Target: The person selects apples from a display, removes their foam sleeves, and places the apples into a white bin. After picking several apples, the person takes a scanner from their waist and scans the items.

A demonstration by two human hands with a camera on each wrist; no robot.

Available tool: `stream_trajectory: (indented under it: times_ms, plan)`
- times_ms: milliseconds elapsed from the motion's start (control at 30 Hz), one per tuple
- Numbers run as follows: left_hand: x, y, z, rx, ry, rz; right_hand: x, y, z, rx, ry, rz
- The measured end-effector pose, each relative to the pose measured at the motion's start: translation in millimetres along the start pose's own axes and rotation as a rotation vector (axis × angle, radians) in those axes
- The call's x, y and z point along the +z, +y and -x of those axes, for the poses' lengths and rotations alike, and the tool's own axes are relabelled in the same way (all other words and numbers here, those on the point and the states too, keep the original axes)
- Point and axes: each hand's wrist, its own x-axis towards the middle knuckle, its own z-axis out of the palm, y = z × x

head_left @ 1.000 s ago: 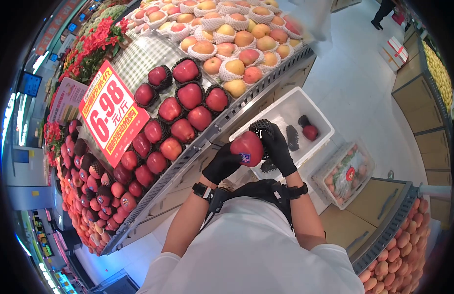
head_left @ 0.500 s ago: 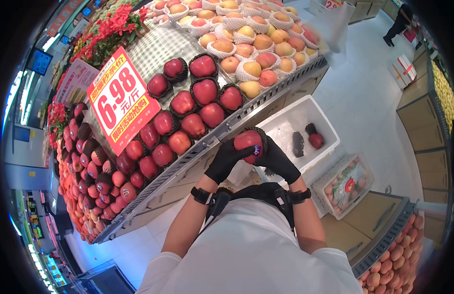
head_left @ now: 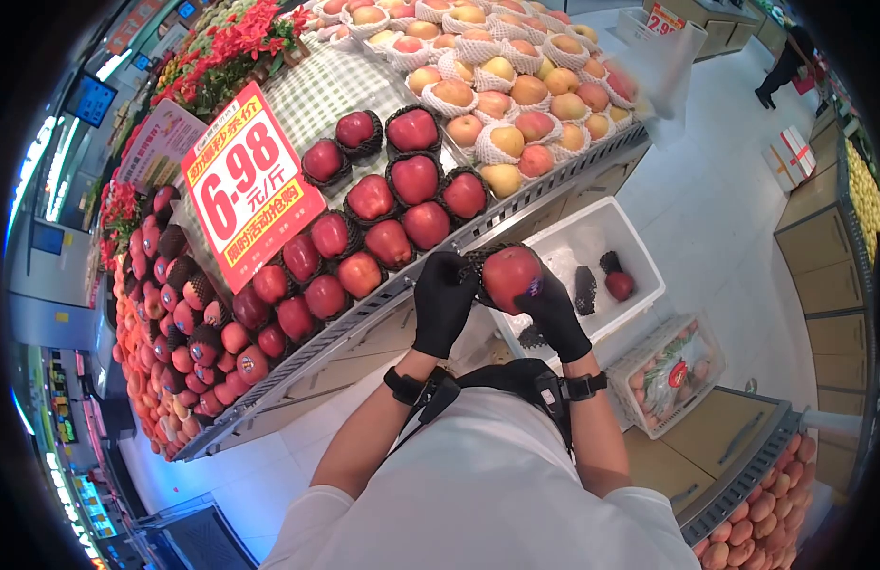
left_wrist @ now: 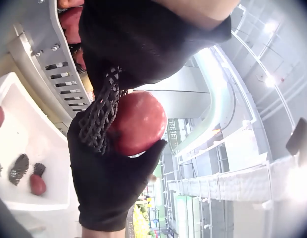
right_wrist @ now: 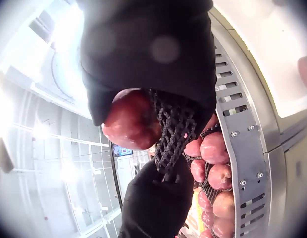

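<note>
A large red apple (head_left: 509,275) with a small blue sticker sits in the grasp of my black-gloved right hand (head_left: 556,318), held in front of the body. Black foam netting (right_wrist: 171,131) wraps part of the apple, and its loose edge stretches toward my left hand (head_left: 442,306). That hand, gloved in black too, pinches the net's edge with curled fingertips. From the left wrist view, the right thumb and palm cup the apple (left_wrist: 141,123) from below, while the net (left_wrist: 101,119) hangs at its side.
Netted red apples (head_left: 372,197) line the sloping display stand behind a slotted metal rail (head_left: 516,204). A white foam box (head_left: 640,228) below holds one apple and loose nets. Beside it stands a crate (head_left: 663,375) of fruit. A price sign (head_left: 250,185) leans on the stand.
The left hand has shifted from the apple's side to the net's edge, drawing it out leftward. The right hand keeps its hold on the apple. The head view has shifted slightly.
</note>
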Motion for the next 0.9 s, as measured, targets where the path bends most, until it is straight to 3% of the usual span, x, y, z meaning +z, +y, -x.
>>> stream_trajectory:
  times_ms: [133, 300, 433, 500, 600, 700, 800, 900]
  plan:
    - [4.9, 4.5, 0.8, 0.062, 0.059, 0.275, 13.9, -3.7, -6.7, 0.026, 0.123, 0.178]
    - [2.9, -5.7, -6.1, 0.063, 0.109, 0.478, 16.9, -8.2, -13.0, -0.081, 0.074, 0.370]
    - [-14.5, -4.5, -15.7, -0.127, -0.135, 0.299, 17.7, -20.0, -13.4, -0.140, 0.028, 0.507]
    - [-16.6, -12.9, -18.6, -0.156, -0.197, 0.239, 19.4, -21.9, -13.4, -0.152, 0.012, 0.500]
    - [-6.8, -14.9, -17.2, -0.045, 0.003, 0.366, 21.9, -14.7, -12.9, -0.100, 0.024, 0.500]
    - [2.2, -6.4, -10.2, 0.037, 0.110, 0.249, 26.6, -5.2, -16.5, -0.086, 0.082, 0.412]
    - [0.2, 6.1, -5.5, -0.004, 0.044, 0.146, 25.3, 0.2, -20.1, -0.092, 0.119, 0.297]
    - [-0.9, -17.4, -8.8, 0.130, -0.146, 0.372, 22.8, -0.8, -18.8, -0.107, 0.122, 0.262]
